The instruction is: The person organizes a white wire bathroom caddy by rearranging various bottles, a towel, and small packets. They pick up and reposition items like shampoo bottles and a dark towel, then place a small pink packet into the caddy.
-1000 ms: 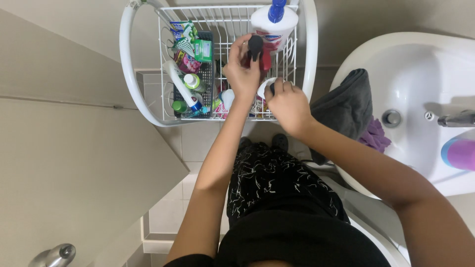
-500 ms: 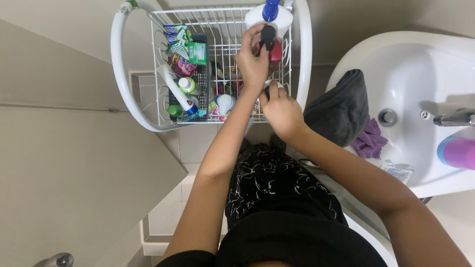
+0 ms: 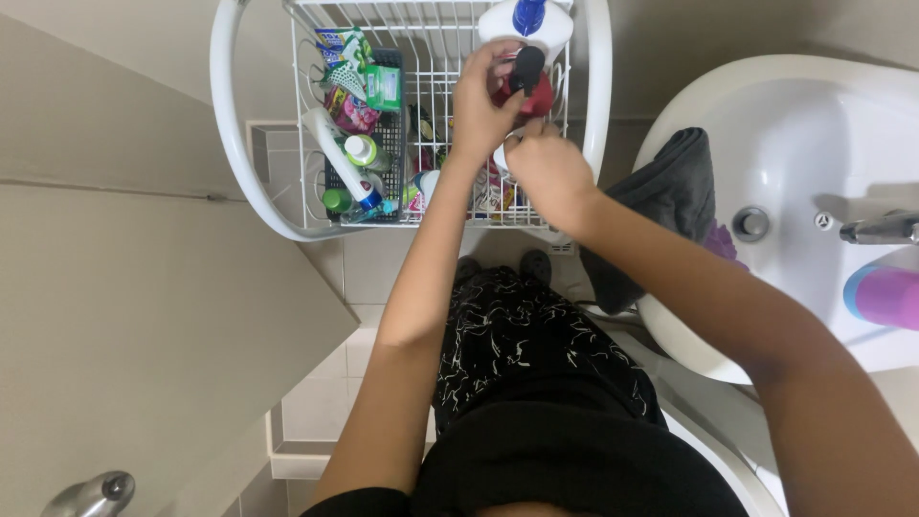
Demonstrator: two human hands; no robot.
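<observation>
Bathroom — both hands (image 3: 522, 144) on upright red bottle (image 3: 532, 94), black cap up.

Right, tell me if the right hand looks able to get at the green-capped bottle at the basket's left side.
Probably yes: the right hand hovers over the open-topped wire basket, and the green-capped bottle lies uncovered; only the left hand lies near its path.

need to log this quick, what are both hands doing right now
Left hand: closed on the red bottle with a black cap in the white wire basket.
Right hand: curled beside the left one, over the basket; whether it holds anything cannot be told.
</observation>
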